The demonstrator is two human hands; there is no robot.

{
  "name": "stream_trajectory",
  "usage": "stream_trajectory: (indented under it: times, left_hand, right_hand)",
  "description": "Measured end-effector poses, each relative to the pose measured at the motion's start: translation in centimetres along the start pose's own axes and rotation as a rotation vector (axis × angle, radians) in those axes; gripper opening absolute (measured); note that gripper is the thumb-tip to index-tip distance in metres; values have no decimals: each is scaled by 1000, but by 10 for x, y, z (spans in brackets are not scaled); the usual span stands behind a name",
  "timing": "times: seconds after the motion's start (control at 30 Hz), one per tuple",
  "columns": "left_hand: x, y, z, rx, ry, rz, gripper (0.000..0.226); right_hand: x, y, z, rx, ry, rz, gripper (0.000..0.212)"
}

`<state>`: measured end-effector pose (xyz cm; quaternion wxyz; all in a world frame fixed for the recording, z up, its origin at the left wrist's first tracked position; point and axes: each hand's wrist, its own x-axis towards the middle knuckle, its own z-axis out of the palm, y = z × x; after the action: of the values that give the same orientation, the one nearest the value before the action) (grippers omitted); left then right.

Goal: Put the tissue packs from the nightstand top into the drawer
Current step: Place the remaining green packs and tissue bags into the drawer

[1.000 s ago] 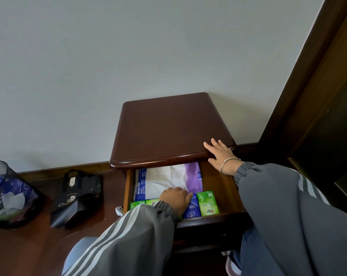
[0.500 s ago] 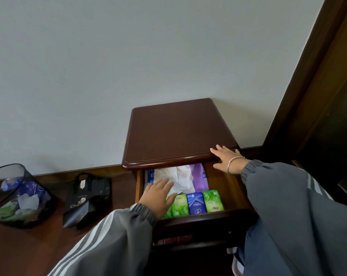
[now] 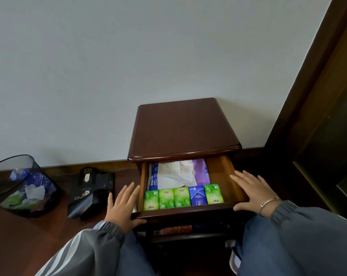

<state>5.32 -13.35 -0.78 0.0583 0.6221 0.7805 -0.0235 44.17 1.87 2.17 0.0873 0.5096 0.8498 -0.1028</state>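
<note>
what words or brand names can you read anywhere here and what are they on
"Cha", the rest cut off by a fold: black paper bag on the floor.
"Deeyeo", likely, then blurred letters: blue edge of the large tissue pack at the back of the drawer.
Green packs: red logos and print too small to read.
Blue pack: print too blurred.
Purple pack: small blue mark, unreadable.
</note>
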Motion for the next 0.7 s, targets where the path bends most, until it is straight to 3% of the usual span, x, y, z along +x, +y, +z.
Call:
stream_trajectory:
  times: [0.1, 0.3, 0.43, 0.57, 0.7]
  left_hand:
    - [6, -2, 1, 42, 72, 4, 112]
    - [43, -4, -1, -39, 237, -52, 120]
    - [80, -4, -6, -22, 261, -78, 120]
    - [116, 6, -11, 9, 216, -74, 113]
    - [136, 8, -9, 50, 248, -69, 92]
  right_hand:
    - [3, 1, 0, -138, 133, 5, 113]
    - [31, 3, -1, -143, 443, 21, 115]
    - [68, 7, -7, -135, 392, 91, 114]
    - [105, 9, -13, -96, 245, 130, 99]
    - [116, 6, -4, -139, 429, 154, 85]
